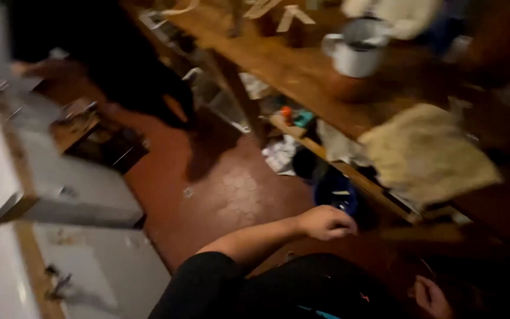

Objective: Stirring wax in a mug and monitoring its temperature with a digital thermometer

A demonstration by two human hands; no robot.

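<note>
Blue bowl-like container [336,195] sits low on the under-shelf of the long wooden workbench [290,68], on the right side of the scene and just beyond the person's knuckles; motion blur leaves its exact shape unclear, so I cannot tell its long axis.

Head view: the left hand [324,223] reaches out from the near centre on a bare forearm, fingers curled into a loose fist, and nothing shows inside it. The blue container lies just past and slightly to the right of those curled fingers, very near, though whether they touch is lost in the blur. The right hand [431,297] is at the near edge lower right, mostly in shadow; I cannot tell how its fingers are set or whether it holds anything. Of the two, the left hand is clearly nearer the container.

On the bench top, further off, stands a white enamel mug [356,50], and a yellowish cloth [429,153] hangs over the near edge of the bench to the right. Crumpled paper [281,155] lies on the red-brown floor [208,183] beside the bench leg. White cabinets [84,195] fill the left side
</note>
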